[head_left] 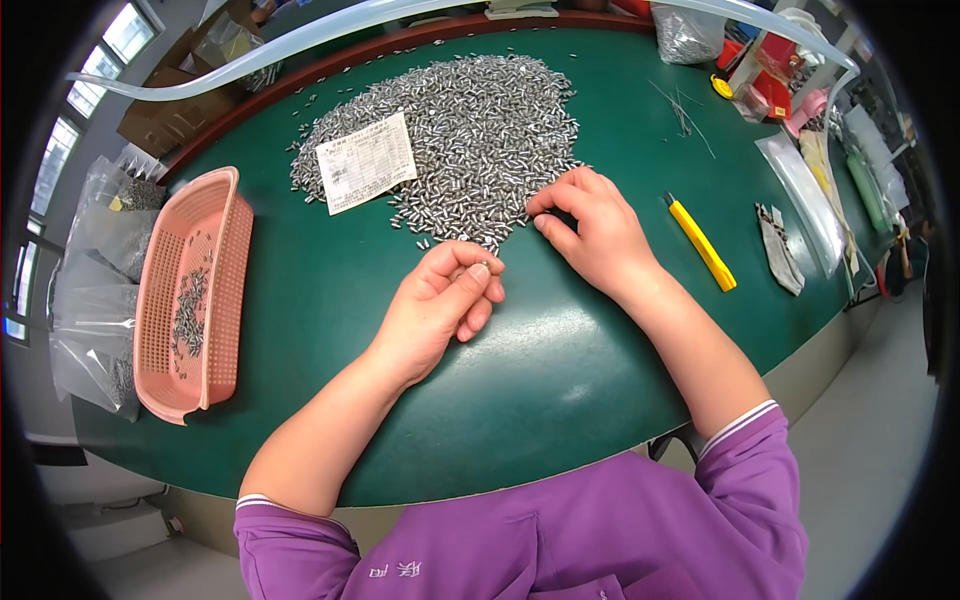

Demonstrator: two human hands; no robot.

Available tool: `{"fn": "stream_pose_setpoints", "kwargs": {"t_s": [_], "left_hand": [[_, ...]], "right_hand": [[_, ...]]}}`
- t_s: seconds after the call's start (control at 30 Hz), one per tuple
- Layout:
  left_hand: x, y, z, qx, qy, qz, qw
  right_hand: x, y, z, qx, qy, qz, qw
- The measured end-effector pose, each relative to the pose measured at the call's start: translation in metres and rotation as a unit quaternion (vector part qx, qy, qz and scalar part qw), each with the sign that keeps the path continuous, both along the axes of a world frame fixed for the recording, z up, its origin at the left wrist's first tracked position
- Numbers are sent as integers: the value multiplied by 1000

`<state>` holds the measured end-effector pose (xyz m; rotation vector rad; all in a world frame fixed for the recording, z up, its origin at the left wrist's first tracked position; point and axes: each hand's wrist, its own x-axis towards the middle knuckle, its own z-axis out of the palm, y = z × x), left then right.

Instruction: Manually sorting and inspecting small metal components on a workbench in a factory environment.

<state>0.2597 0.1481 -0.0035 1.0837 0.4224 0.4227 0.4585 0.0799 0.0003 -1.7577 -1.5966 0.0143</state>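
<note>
Gleaming heap of small silvery pins (470, 130) by both hands (590, 225)

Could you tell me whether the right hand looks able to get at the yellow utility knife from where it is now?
Probably yes: the yellow utility knife lies on bare green table just beside the right hand, with nothing between them.

The pins (470, 130) are bright, shiny metal. The counter (520, 370) has a smooth green top with a soft sheen. The slip (366, 161) on the pins is matt paper. The basket (215, 290) is pink perforated plastic, the knife (700, 242) glossy yellow plastic, the bags (90, 330) clear film, the sleeves (560, 540) purple cloth.
</note>
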Motion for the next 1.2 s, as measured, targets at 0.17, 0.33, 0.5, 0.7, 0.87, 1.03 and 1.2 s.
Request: {"fn": "stream_pose_setpoints", "kwargs": {"t_s": [0.17,0.33,0.5,0.7,0.87,1.03,1.2], "left_hand": [[1,-1,3,-1,-1,-2,1000],[1,0,3,-27,-1,-3,1000],[1,0,6,-43,-22,3,999],[2,-2,5,-9,30,17,999],[2,-2,4,-6,29,19,999],[0,0,1,-13,12,12,1000],[2,-1,2,-14,6,14,1000]], "right_hand": [[-2,-3,4,-31,-40,6,999],[-5,-1,4,-29,-45,14,998],[-6,0,1,-25,-55,22,998],[-18,-2,8,-28,135,122,983],[-30,-5,10,-30,215,194,957],[-26,-3,12,-32,198,106,974],[-9,0,0,14,20,61,998]]}}
